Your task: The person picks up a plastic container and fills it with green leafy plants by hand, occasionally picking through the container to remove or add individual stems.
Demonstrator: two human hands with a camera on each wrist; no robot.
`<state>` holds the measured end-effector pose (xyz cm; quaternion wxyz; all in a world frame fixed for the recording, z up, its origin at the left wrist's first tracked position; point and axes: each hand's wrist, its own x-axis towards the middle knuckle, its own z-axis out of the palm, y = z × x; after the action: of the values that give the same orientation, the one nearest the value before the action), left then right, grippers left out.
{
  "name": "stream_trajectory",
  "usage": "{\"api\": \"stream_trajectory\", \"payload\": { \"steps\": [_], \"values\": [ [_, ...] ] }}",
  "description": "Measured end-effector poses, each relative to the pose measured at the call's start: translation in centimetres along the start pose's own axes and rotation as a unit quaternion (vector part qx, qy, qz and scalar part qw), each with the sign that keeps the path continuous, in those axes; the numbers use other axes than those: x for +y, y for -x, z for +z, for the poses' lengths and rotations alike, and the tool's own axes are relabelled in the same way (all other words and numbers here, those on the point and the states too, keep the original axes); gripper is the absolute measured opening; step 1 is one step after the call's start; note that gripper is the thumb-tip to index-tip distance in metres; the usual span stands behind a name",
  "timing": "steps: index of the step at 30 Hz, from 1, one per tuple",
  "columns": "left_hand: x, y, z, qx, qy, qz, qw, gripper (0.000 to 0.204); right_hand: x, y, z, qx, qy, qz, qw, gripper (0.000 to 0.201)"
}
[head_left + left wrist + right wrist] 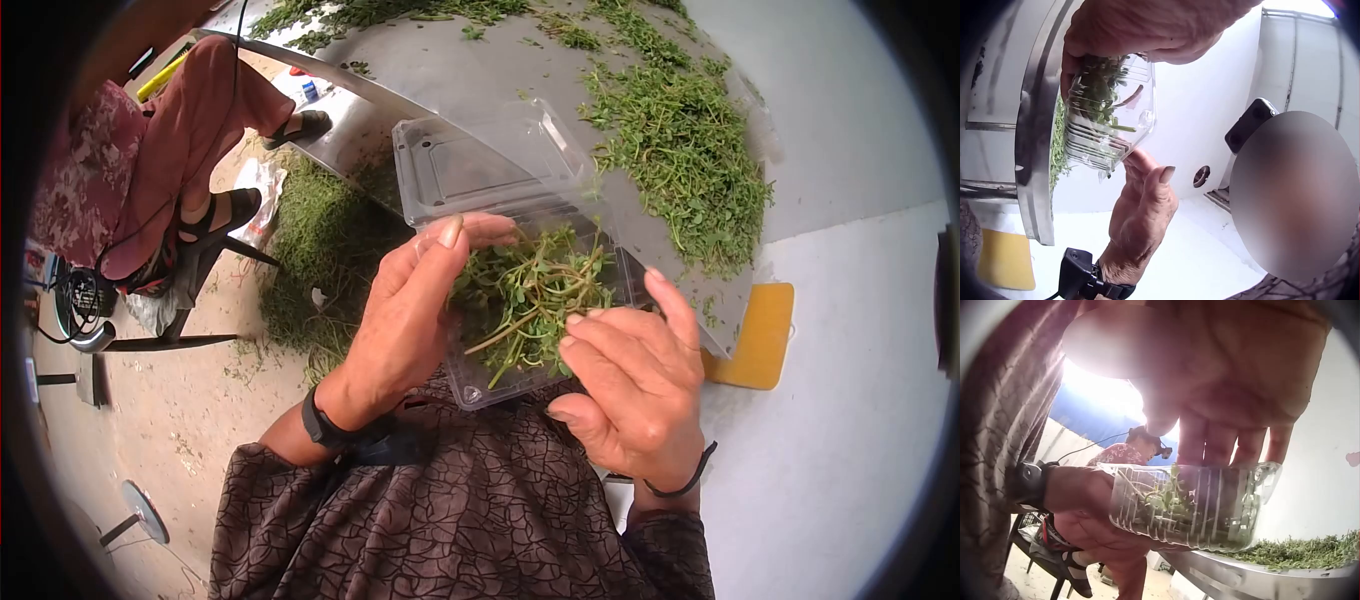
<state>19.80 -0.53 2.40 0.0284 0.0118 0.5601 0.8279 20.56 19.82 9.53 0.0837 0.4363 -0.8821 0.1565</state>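
Observation:
A clear plastic box (472, 392) with a raised hinged lid (470, 165) holds loose green leafy stems (530, 300). My left hand (400, 310) lies along the left side of the box, its straight fingers reaching over the far end of the stems and its thumb upright. On the opposite side, my right hand (640, 385) has its fingertips on the stems, thumb apart. Seen in the right wrist view, several fingers of the right hand (1229, 381) dip behind the ribbed wall of the box (1185, 512).
A metal table (500, 60) carries a heap of greens (690, 150) at right. More greens (310, 240) are piled low on the left, beside another person's sandalled feet (225, 212) and a dark stool (195, 275). A yellow board (765, 340) is at the right.

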Motion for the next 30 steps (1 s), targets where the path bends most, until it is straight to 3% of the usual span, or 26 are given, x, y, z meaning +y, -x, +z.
{"api": "stream_trajectory", "payload": {
  "steps": [2, 5, 10, 14, 18, 20, 23, 24, 30],
  "values": [
    [0.3, 0.2, 0.2, 0.015, 0.013, -0.008, 1.0, 0.046, 0.0, 0.2, -0.4, 0.071, 0.045, -0.011, 0.996, 0.041],
    [0.2, 0.3, 0.3, 0.001, 0.071, 0.007, 0.997, 0.041, -0.3, 0.0, -0.9, 0.113, 0.07, 0.004, 0.991, 0.041],
    [0.3, 0.8, 0.3, -0.009, 0.042, 0.031, 0.999, 0.041, -0.4, -0.1, 0.3, 0.042, 0.113, 0.03, 0.992, 0.045],
    [0.3, 0.7, 0.0, -0.025, -0.019, 0.03, 0.999, 0.047, -0.1, 0.0, 0.5, 0.038, 0.112, 0.03, 0.992, 0.045],
    [0.6, 0.9, 0.2, -0.019, 0.011, 0.015, 1.0, 0.047, -0.8, -0.1, -0.4, 0.061, 0.126, 0.02, 0.99, 0.046],
    [0.7, 0.8, 0.0, -0.019, -0.052, 0.056, 0.997, 0.047, -1.1, 0.1, -0.8, 0.071, 0.116, 0.006, 0.991, 0.048],
    [0.7, 1.0, 0.4, -0.016, 0.019, 0.01, 1.0, 0.048, -2.2, -0.3, -0.6, 0.039, 0.111, -0.022, 0.993, 0.05],
    [0.4, 1.0, 0.4, -0.023, 0.031, 0.015, 0.999, 0.047, -2.3, -0.4, -0.2, 0.016, 0.118, -0.027, 0.992, 0.057],
    [0.2, 1.0, -0.2, -0.029, 0.042, 0.043, 0.998, 0.038, -2.9, -0.9, 1.8, -0.006, 0.058, -0.03, 0.998, 0.051]
  ]
}}
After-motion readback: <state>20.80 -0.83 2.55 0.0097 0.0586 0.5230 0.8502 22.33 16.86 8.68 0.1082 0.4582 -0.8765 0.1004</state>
